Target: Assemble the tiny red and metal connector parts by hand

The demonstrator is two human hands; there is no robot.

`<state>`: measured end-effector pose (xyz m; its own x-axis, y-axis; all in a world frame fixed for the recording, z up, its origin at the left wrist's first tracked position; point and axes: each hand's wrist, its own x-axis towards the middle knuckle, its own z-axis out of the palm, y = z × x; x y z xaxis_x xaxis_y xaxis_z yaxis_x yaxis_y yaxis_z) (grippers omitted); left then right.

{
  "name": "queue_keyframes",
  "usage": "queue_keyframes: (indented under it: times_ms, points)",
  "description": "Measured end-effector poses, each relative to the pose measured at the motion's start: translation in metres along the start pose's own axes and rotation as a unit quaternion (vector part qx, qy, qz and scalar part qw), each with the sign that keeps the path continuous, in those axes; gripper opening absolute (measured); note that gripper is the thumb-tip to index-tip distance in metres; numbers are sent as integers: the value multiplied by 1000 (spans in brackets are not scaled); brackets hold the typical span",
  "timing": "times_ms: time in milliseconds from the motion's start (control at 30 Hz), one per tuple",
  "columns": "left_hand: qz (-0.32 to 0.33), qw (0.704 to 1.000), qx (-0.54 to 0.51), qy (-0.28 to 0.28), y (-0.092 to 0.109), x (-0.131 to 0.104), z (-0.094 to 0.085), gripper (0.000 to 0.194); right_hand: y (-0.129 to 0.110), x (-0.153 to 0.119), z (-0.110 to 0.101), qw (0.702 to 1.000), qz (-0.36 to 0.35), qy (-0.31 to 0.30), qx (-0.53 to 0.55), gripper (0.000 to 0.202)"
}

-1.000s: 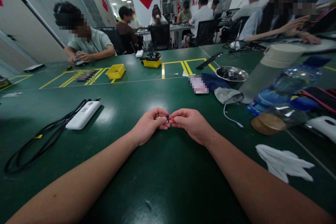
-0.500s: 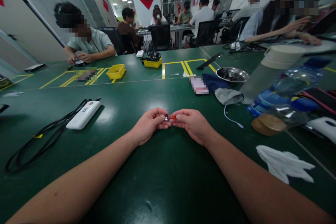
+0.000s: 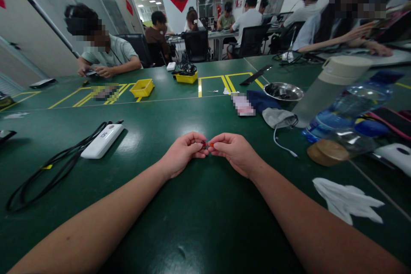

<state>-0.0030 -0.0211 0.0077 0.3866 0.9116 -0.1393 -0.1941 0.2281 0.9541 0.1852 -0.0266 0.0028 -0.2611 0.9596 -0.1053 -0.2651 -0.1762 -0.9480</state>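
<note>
Left hand (image 3: 183, 153), one: thumb and fingers pinched on a small dark red piece (image 3: 203, 144), mostly hidden by the fingertips. Right hand (image 3: 236, 153), one: thumb and fingers pinched on a small orange piece (image 3: 212, 145), likewise largely covered. Hands facing, fingertips close together at centre, above the green tabletop (image 3: 199, 209); whether the two pieces touch cannot be told.

Left side: white rectangular device (image 3: 102, 142), lying flat; black cable (image 3: 84, 141), looped beside it, with a yellow tag.

Far side, beyond the hands: yellow tray (image 3: 141, 93); second yellow tray (image 3: 188, 79), heaped with black cords (image 3: 186, 69); yellow tape lines marking the surface.

Right side: metal bowl (image 3: 285, 99), dark contents, too unclear to identify; grey pouch (image 3: 278, 118) with a pale cord, next to dark blue cloth (image 3: 261, 99); tumbler with cream lid (image 3: 346, 69); clear bottle with blue cap (image 3: 353, 99); transparent container with brownish contents (image 3: 326, 152), lying near the bottle; crumpled white tissue (image 3: 348, 199), nearest the right forearm.

Across the tabletop, left: seated co-worker (image 3: 118, 53), both hands at a small object.
</note>
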Motion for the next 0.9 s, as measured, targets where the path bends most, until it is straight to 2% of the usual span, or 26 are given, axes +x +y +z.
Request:
queue_keyframes:
  times_ms: [367, 567, 700, 900]
  points:
    - [-4, 999, 22, 24, -2, 3, 0, 11, 4, 2, -1, 1000, -16, 18, -13, 15]
    - [-12, 1000, 12, 21, -1, 2, 0, 8, 2, 1, -1, 1000, 3, 19, -3, 16]
    - [-24, 999, -13, 32, 2, 1, 1, 11, -1, 2, -1, 1000, 15, 6, 21, 15]
    - [-23, 1000, -12, 16, 2, 1, 0, 15, -2, 2, -1, 1000, 22, -2, 21, 10]
